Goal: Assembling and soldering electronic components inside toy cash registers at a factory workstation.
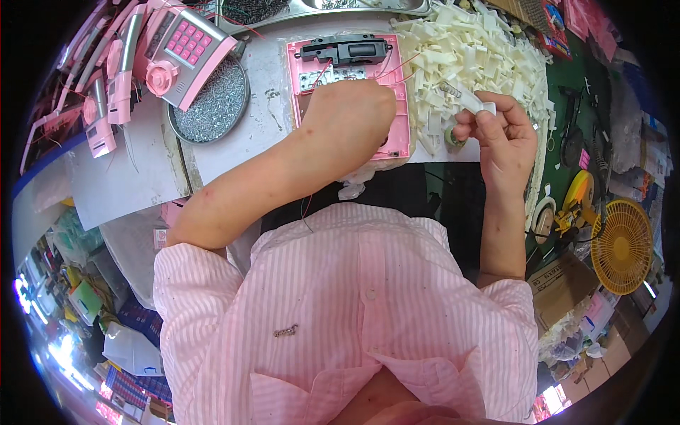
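A pink plastic housing (401, 106) lies open-side up on the bench in front of me, with a black mechanism (347, 51) across its far end and a metal plate (333, 76) below that. My left hand (354, 117) is curled closed over the housing's middle and right side; its fingertips and whatever they grip are hidden. To the right, my right hand (506, 131) pinches a white plastic part (476, 103) between thumb and fingers. A small coil spring (450, 90) shows at that part's far end. Something greenish wraps a fingertip of this hand.
A heap of white plastic parts (489, 53) covers the bench's right side. On the left stand a round tray of screws (212, 106) and pink keypad housings (185, 42). A metal tray (297, 10) lies at the back. Thin red wires trail from the housing.
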Demonstrator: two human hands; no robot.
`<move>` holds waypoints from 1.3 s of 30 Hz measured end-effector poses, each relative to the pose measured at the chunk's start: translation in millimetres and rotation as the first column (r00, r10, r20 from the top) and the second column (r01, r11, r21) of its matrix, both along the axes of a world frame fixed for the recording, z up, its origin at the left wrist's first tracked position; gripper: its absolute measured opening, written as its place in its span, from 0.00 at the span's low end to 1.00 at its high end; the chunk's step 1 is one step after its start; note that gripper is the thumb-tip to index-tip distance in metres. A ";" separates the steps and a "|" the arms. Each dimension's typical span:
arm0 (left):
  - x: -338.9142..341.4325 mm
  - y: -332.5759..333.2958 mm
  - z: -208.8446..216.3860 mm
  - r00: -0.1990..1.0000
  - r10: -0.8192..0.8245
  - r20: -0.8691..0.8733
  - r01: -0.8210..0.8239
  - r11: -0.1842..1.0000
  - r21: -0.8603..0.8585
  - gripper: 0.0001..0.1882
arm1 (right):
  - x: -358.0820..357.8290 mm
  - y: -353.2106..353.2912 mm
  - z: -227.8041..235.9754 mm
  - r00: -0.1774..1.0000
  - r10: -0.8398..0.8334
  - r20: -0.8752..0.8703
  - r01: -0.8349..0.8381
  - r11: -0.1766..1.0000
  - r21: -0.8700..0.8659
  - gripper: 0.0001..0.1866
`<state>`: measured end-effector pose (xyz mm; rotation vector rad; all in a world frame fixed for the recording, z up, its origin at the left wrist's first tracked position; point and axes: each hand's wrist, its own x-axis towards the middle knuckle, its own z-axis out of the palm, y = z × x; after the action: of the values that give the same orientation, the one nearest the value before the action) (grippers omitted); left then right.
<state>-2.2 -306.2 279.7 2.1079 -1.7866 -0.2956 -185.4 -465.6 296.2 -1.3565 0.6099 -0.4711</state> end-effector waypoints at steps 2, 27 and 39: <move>1.2 7.8 -9.1 0.988 0.061 -0.139 -0.072 0.995 -0.071 0.05 | 2.7 1.9 -1.9 0.999 0.000 -0.041 -0.006 0.991 -0.131 0.15; -5.7 47.2 -24.9 0.973 -0.016 -0.232 -0.077 0.919 -0.387 0.12 | 57.8 6.4 -30.1 0.911 0.351 -0.216 -0.319 0.267 -0.909 0.13; -5.4 40.7 -10.2 0.981 -0.037 -0.189 -0.005 0.976 -0.220 0.10 | 66.3 -110.8 28.5 0.962 -0.106 -0.250 -0.230 0.170 -0.958 0.08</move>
<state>-7.6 -265.6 269.5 1.8464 -1.6438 -0.2818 -119.1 -576.4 324.6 -2.8035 0.4063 -0.6670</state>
